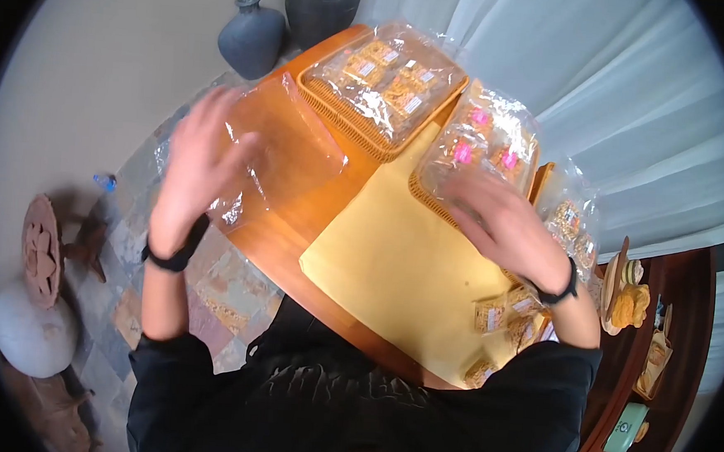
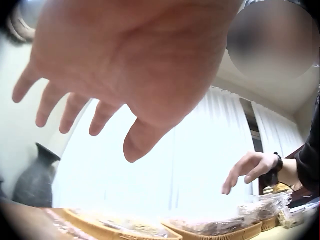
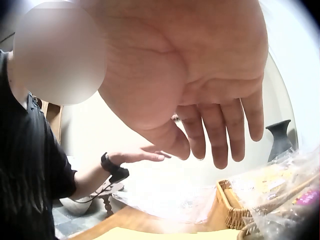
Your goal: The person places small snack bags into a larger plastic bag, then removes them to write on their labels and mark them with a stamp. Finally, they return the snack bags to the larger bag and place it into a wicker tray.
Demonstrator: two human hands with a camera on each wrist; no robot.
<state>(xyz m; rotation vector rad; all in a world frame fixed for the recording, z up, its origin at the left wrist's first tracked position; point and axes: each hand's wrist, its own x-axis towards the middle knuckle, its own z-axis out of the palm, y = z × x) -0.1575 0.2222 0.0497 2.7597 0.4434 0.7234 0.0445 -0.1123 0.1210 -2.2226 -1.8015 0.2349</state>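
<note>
My left hand (image 1: 198, 162) hovers with fingers spread and nothing in it, over a clear plastic bag (image 1: 300, 152) that lies flat at the table's left. In the left wrist view its palm and fingertips hang in the air. My right hand (image 1: 515, 231) is raised too, fingers extended and empty, overlapping the near edge of a wicker basket (image 1: 427, 198) in the head view. That basket holds clear-wrapped snacks with pink labels (image 1: 463, 153). Behind, a second wicker basket (image 1: 336, 112) carries packaged golden snack pieces (image 1: 403, 100) under clear plastic.
A yellow sheet (image 1: 385, 252) covers much of the wooden table (image 1: 274, 237). Small snack packs (image 1: 489, 317) sit near its right edge, with more bagged snacks (image 1: 569, 222) behind. Dark vases (image 1: 252, 37) stand beyond the table. At right is a wooden shelf (image 1: 671, 386) with a green box (image 1: 625, 428).
</note>
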